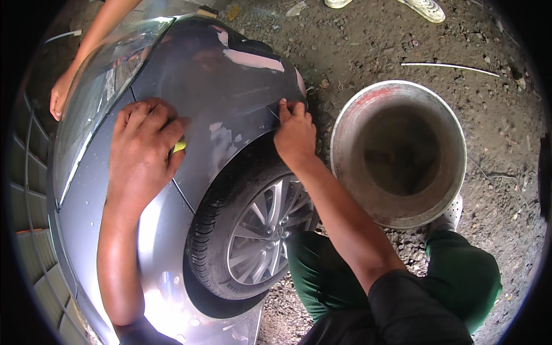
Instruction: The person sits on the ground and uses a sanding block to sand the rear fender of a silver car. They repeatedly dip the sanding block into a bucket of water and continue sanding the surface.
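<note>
"What fills most of the frame?"

"A metallic grey car with a curved front fender (213,98), from upper centre to lower left. Next in size is a round, pale-walled bucket (397,208) at right, then a black-tyred wheel with silver spokes (271,229) at lower centre."

"And the hands?"

"The left hand (141,146) curls over the fender, left of centre. The right hand (296,135) lies just above the wheel arch, fingers bent; I can't tell whether it holds anything. (Another person's bare hand (60,94) shows at upper left.)"

"How far along is it?"

"Partway, I'd judge. Dull grey covers much of the fender, but a long pink patch (253,60) at upper centre and small pale patches (219,141) by the arch look unfinished."

"The smallest thing?"

"A yellow-green pad (180,145), left of centre, narrowly gripped between left thumb and fingers."
</note>
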`<control>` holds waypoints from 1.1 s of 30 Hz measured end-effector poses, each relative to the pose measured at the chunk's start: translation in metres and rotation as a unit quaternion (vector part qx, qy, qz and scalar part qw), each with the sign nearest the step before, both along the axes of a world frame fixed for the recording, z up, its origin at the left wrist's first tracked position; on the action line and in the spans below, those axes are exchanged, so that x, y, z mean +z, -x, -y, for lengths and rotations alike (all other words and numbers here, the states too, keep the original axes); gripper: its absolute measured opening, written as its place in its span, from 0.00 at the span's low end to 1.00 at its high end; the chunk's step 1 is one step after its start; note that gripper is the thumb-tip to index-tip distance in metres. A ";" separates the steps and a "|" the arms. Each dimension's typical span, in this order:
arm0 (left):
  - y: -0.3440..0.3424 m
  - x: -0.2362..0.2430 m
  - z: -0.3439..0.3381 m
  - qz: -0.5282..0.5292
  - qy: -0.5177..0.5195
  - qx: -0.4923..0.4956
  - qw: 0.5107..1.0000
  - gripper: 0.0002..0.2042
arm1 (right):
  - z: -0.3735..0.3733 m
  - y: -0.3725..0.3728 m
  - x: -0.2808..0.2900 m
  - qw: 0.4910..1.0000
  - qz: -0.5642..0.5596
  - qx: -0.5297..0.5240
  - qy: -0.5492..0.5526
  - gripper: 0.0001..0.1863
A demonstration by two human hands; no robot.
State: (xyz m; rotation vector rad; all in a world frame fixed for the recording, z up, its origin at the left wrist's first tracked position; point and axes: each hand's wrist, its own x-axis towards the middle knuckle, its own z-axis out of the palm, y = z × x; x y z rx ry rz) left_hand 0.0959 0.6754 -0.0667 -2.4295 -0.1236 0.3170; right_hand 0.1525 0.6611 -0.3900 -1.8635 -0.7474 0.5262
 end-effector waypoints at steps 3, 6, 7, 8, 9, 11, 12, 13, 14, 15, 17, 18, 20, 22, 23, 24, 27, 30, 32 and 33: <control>0.002 0.002 -0.002 -0.001 0.001 0.009 1.000 0.18 | 0.016 0.001 0.005 0.997 -0.011 -0.048 -0.063 0.37; 0.002 0.002 -0.002 -0.011 0.009 0.002 1.000 0.20 | 0.045 0.018 0.015 0.991 0.001 -0.044 -0.128 0.39; 0.002 0.002 -0.001 -0.012 0.012 0.004 1.000 0.19 | 0.049 0.024 0.017 0.989 0.011 -0.032 -0.145 0.39; 0.002 0.002 0.000 -0.013 0.014 0.005 1.000 0.18 | 0.051 0.031 0.020 0.986 0.022 -0.021 -0.162 0.40; 0.001 0.001 0.000 -0.016 0.007 -0.001 1.000 0.17 | 0.052 0.035 0.023 0.983 0.032 -0.010 -0.178 0.40; -0.001 0.002 0.001 -0.023 -0.008 -0.016 1.000 0.14 | 0.044 0.042 0.020 0.985 0.021 -0.011 -0.169 0.42; -0.002 0.001 0.003 -0.019 -0.012 -0.016 1.000 0.14 | 0.042 0.047 0.021 0.987 0.001 -0.008 -0.163 0.44; -0.001 -0.001 0.004 -0.015 -0.016 -0.015 1.000 0.14 | 0.039 0.050 0.025 0.987 -0.018 -0.003 -0.158 0.45; -0.001 -0.002 0.004 -0.011 -0.019 -0.014 1.000 0.14 | 0.043 0.058 0.034 0.981 0.005 -0.003 -0.192 0.46; 0.001 -0.003 0.002 -0.018 -0.014 -0.001 1.000 0.13 | 0.045 0.062 0.037 0.974 0.025 -0.001 -0.227 0.44; 0.007 -0.001 0.001 -0.027 -0.005 0.025 0.999 0.13 | 0.048 0.067 0.039 0.952 0.069 0.005 -0.297 0.40; 0.007 -0.002 0.002 -0.029 -0.001 0.023 0.999 0.13 | 0.045 0.062 0.026 0.949 0.108 -0.026 -0.295 0.40; 0.005 -0.005 0.006 -0.032 0.004 0.016 0.999 0.13 | 0.027 0.050 -0.008 0.970 0.090 -0.057 -0.218 0.41; 0.010 -0.006 0.004 -0.042 -0.003 -0.001 0.999 0.13 | 0.029 0.050 -0.007 0.981 0.072 -0.057 -0.169 0.43; 0.010 -0.007 0.000 -0.045 -0.005 -0.012 0.999 0.13 | 0.035 0.054 0.008 0.975 0.080 -0.039 -0.202 0.42; 0.010 -0.008 -0.001 -0.047 0.001 -0.013 0.999 0.12 | 0.043 0.062 0.024 0.968 0.086 -0.018 -0.234 0.42; 0.009 -0.007 0.003 -0.055 0.010 -0.013 0.998 0.12 | 0.041 0.058 0.013 0.960 0.095 -0.028 -0.262 0.41; 0.007 -0.007 0.005 -0.060 0.015 -0.014 0.998 0.11 | 0.031 0.059 -0.003 0.971 0.097 -0.087 -0.199 0.42; 0.010 -0.006 0.001 -0.052 0.016 -0.014 0.998 0.12 | 0.046 0.072 0.031 0.964 0.084 -0.035 -0.250 0.41; 0.010 -0.008 0.000 -0.049 0.017 -0.016 0.999 0.12 | 0.053 0.074 0.041 0.959 0.078 -0.010 -0.271 0.41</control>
